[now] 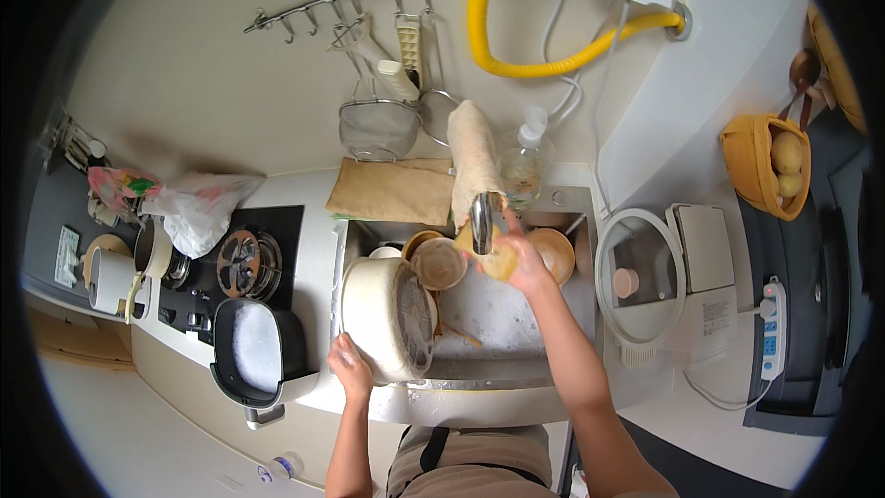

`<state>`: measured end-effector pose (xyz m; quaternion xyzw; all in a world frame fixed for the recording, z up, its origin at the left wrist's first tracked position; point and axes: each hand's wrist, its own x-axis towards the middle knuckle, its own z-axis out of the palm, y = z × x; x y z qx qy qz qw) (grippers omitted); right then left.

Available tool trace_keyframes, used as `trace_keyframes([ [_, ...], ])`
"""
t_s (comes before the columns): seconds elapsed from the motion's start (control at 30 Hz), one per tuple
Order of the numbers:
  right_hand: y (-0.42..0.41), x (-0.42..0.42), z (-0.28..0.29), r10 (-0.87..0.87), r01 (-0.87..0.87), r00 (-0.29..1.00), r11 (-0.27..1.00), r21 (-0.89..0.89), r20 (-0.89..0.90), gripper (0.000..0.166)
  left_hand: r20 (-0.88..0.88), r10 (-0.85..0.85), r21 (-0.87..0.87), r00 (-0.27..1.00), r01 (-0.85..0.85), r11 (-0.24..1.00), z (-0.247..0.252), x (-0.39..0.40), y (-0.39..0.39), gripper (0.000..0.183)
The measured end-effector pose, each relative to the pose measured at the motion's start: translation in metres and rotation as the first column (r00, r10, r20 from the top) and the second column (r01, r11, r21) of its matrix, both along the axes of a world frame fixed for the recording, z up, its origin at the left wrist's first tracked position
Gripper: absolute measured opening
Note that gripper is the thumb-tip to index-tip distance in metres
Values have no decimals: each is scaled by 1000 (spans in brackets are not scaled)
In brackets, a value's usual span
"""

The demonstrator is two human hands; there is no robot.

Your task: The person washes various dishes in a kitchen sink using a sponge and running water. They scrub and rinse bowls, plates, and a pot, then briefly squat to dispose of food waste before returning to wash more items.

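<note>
My left hand grips the rim of a cream-coloured pot, which is tipped on its side over the left part of the steel sink. In my right hand is a yellow sponge or cloth, beneath the metal faucet spout. A beige cloth covers the faucet's upper part. Behind the pot sits a bowl with residue in it, and another orange-rimmed bowl is partly hidden by my right hand. Wooden chopsticks lie beside the pot.
Left of the sink, an air fryer basket holds foamy water near the gas stove. A folded brown cloth and a soap bottle are behind the sink. A round glass lid is to the right. Strainers hang above.
</note>
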<state>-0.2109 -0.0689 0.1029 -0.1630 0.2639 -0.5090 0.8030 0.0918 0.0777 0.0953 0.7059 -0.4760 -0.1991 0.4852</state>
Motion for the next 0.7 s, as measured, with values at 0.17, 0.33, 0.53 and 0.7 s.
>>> trace_keyframes([
  [0.17, -34, 16, -23, -5, 6, 1000, 998, 55, -16, 63, -5, -15, -4, 1000, 15, 1000, -7, 4, 1, 43],
  [0.33, 5, 36, -25, -70, 70, 998, 993, -97, 0, 45, -1, 33, 47, 999, -33, 998, -6, 6, -3, 44],
  [0.53, 90, 41, -96, -218, 81, 931, 906, 415, 294, 46, 55, -9, 68, 998, 6, 998, -15, 2, -16, 43],
  [0.7, 139, 44, -111, -236, 39, 875, 904, 425, 423, 45, 99, -77, 110, 992, 66, 992, -26, 5, -23, 42],
])
